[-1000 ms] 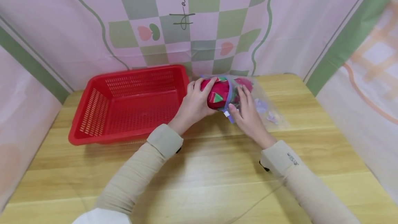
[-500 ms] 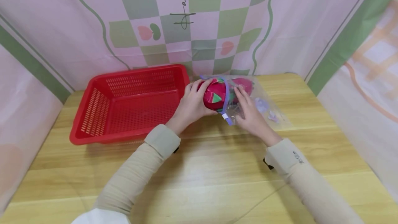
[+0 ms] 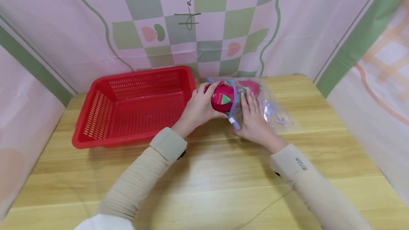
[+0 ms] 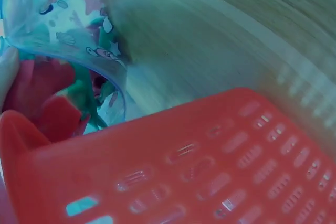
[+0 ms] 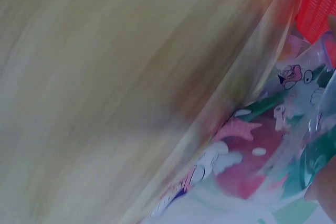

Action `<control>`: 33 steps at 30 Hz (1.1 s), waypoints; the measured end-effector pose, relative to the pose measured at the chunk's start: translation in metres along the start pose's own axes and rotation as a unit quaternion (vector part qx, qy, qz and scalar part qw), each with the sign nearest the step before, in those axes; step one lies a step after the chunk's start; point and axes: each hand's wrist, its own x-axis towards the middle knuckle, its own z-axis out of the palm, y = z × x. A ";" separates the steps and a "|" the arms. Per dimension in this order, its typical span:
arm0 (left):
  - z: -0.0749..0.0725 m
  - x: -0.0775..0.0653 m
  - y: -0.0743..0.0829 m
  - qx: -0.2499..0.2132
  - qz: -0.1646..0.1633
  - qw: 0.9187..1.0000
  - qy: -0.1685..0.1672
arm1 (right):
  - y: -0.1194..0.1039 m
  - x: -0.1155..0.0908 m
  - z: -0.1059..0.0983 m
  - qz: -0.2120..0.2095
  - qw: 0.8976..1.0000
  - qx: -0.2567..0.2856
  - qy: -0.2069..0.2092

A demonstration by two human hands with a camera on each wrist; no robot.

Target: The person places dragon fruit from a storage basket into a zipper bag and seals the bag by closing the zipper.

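My left hand (image 3: 198, 108) grips a red dragon fruit toy (image 3: 220, 99) with green scale tips at the mouth of a clear zip bag (image 3: 271, 119). The toy's right end sits inside the bag's purple zip edge (image 3: 235, 98). My right hand (image 3: 257, 125) lies on the near side of the bag with its fingers straight, pointing away from me. A second, similar pink-red toy (image 3: 250, 86) shows through the plastic deeper in the bag. Cartoon prints cover the plastic in the right wrist view. In the left wrist view, the held toy (image 4: 39, 85) fills the bag's opening.
A red slotted plastic basket (image 3: 137, 141) stands close to the left of the bag, its right wall beside my left hand. Both rest on a light wooden table (image 3: 204, 191). A patterned cloth curtain (image 3: 211, 27) rises behind and at both sides.
My right hand drew back, then settled lower on the bag with its fingers straighter and closer together. The left hand keeps its hold on the dragon fruit toy, shifting only slightly.
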 end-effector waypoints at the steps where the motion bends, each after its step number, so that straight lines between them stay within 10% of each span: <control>1: 0.001 0.000 0.001 0.003 0.003 1.000 -0.001 | -0.001 0.000 0.002 -0.007 1.000 0.000 0.016; 7: 0.003 -0.001 0.003 -0.014 0.005 1.000 -0.004 | -0.006 0.003 0.006 -0.028 0.998 0.014 0.063; 17: 0.001 0.003 0.005 -0.186 -0.026 0.982 -0.025 | -0.006 0.000 0.006 0.003 0.997 0.021 0.072; 33: 0.005 0.002 0.014 -0.208 -0.072 0.975 -0.025 | -0.006 -0.002 0.008 -0.005 0.996 0.016 0.083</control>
